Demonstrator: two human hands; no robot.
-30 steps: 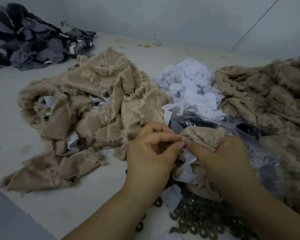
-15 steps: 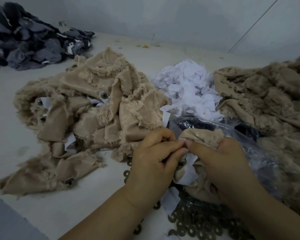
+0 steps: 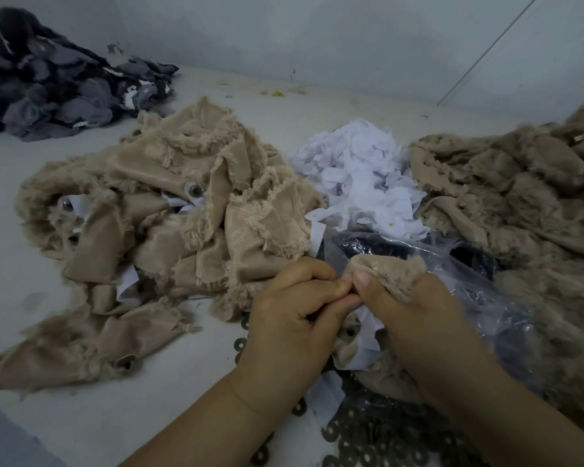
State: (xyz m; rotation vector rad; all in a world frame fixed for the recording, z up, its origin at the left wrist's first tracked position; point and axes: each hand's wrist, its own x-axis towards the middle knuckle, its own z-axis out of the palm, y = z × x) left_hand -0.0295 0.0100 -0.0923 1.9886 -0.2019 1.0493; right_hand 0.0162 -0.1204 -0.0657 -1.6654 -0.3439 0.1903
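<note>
My right hand (image 3: pixel 415 315) grips a small beige furry fabric piece (image 3: pixel 390 269), thumb pressed on its edge. My left hand (image 3: pixel 294 315) has its fingers curled and pinches at the same spot where the thumbs meet; what sits between the fingertips is hidden. A white paper strip (image 3: pixel 368 335) hangs below the piece between my hands. Dark ring washers (image 3: pixel 361 446) lie scattered beneath my wrists.
A pile of beige fabric pieces (image 3: pixel 169 230) with white strips lies to the left, a heap of white paper scraps (image 3: pixel 358 176) behind, more beige fur (image 3: pixel 520 197) on the right. A clear plastic bag (image 3: pixel 479 288) lies under my right hand. Grey fabric scraps (image 3: pixel 48 82) sit far left.
Both hands have stayed close together on the beige piece, with the fingers shifting slightly. The piles have not moved.
</note>
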